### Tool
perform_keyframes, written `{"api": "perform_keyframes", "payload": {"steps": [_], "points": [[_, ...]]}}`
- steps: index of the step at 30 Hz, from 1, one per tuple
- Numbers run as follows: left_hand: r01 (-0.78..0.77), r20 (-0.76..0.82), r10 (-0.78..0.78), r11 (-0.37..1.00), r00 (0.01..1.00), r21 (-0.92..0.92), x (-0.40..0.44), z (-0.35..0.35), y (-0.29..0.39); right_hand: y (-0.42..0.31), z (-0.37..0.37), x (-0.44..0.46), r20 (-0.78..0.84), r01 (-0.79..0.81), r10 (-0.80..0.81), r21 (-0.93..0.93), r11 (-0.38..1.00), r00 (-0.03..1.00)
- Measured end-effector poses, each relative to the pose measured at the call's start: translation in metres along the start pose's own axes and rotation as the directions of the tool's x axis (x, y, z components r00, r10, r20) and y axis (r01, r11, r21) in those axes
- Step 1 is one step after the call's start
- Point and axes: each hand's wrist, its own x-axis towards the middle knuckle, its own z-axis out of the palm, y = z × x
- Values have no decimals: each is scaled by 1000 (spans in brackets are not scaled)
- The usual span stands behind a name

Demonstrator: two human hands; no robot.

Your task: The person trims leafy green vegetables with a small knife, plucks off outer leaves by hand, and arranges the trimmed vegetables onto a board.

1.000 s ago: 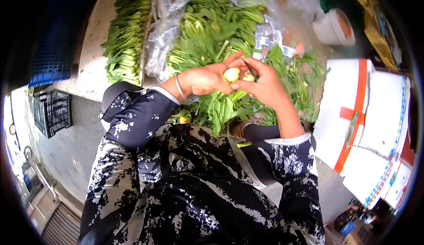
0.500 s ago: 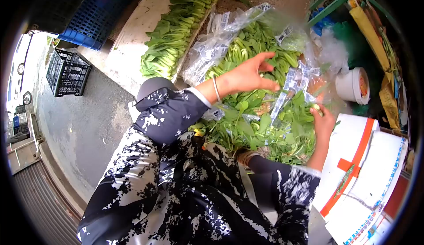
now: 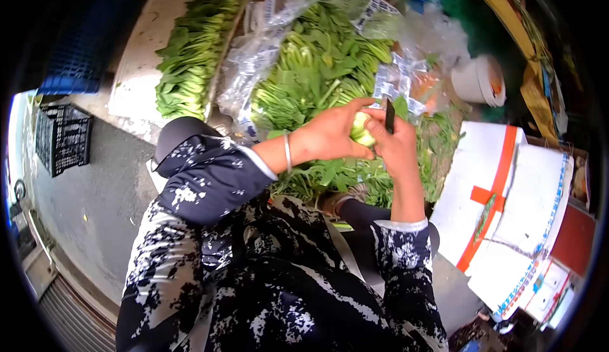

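Note:
My left hand (image 3: 327,131), with a bracelet at its wrist, is closed around the pale green base of a bok choy (image 3: 363,130). Close against it, my right hand (image 3: 398,148) grips a small knife (image 3: 389,116), whose dark blade points up past the fingers. The right thumb lies near the bok choy's base. Beyond both hands, a heap of bok choy (image 3: 304,63) fills an opened clear plastic bag (image 3: 244,57). Loose trimmed leaves (image 3: 374,184) cover the ground beneath my wrists.
A pale board (image 3: 139,54) at the upper left carries a neat row of bok choy (image 3: 200,47). White boxes with orange tape (image 3: 501,181) stand on my right, below a white bucket (image 3: 479,79). A black crate (image 3: 63,137) sits far left.
My hands, apart before, have come together over the leaves. The left hand, open earlier, now holds a bok choy. My right hand has moved inward and up, and the knife now shows.

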Motion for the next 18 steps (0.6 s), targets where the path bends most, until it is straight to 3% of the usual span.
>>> {"api": "perform_keyframes", "payload": {"steps": [1, 2, 3, 5, 6, 7, 8, 10, 11, 13, 14, 16, 18], "points": [[106, -24, -106, 994, 994, 7, 0, -1, 2, 10, -12, 16, 68, -172, 160, 259, 950, 985], [215, -55, -214, 976, 975, 15, -1, -3, 6, 15, -16, 35, -46, -117, 131, 225, 967, 990], [212, -45, -211, 977, 976, 5, -1, -3, 6, 36, -22, 61, -201, -105, 134, 147, 984, 970], [261, 47, -268, 958, 962, 117, -2, -3, 4, 89, -32, 108, -208, -122, 120, 2, 992, 971], [199, 26, -206, 967, 978, 160, -4, 2, 0, 141, -39, 141, -157, -48, 2, -288, 957, 988], [182, 68, -196, 969, 978, 167, -7, 3, 0, 116, -29, 138, -163, -93, 8, -524, 847, 987], [164, 110, -185, 971, 977, 175, -7, 2, 1, 127, -23, 148, -166, -98, 12, -523, 847, 986], [140, 107, -164, 969, 981, 202, -6, 1, -1, 154, -12, 176, -221, -86, -111, -722, 687, 969], [116, 105, -144, 966, 984, 229, -6, 0, -2, 163, -10, 179, -217, -84, -109, -722, 687, 970], [115, 76, -136, 966, 988, 232, -5, -1, 0, 162, -3, 181, -264, -159, -132, -837, 524, 955], [109, 49, -124, 966, 991, 236, -5, -3, 1, 159, -5, 183, -262, -156, -133, -836, 526, 956], [96, 42, -110, 964, 993, 249, -5, -5, 2, 140, -14, 181, -219, -248, 123, -754, 608, 968], [80, 32, -91, 963, 995, 256, -6, -6, 2, 142, -31, 181, -168, -145, 22, -774, 616, 986]]}}
